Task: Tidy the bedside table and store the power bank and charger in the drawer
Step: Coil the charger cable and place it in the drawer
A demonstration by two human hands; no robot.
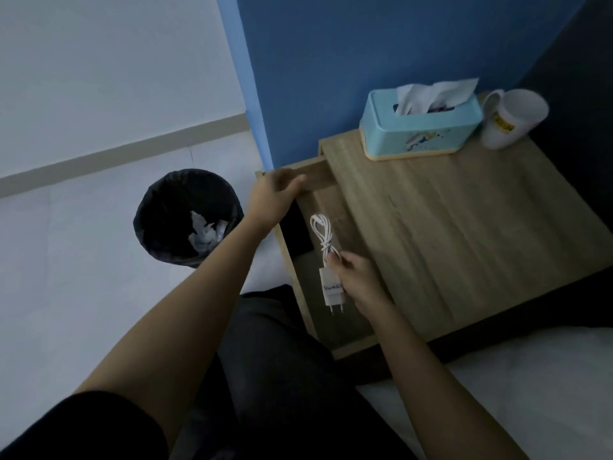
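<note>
The wooden bedside table (464, 227) has its drawer (351, 350) pulled out to the left. My left hand (275, 197) grips the drawer's front edge near the far corner. My right hand (358, 280) holds a white charger (331, 288) with its coiled white cable (321, 234) over the open drawer. A dark flat object, probably the power bank (295, 234), lies inside the drawer, partly hidden by my left wrist.
A teal tissue box (421, 127) and a white mug (510, 117) stand at the table's back by the blue wall. A black-lined bin (185, 217) with crumpled paper sits on the floor to the left. A white bed (530, 393) lies at lower right.
</note>
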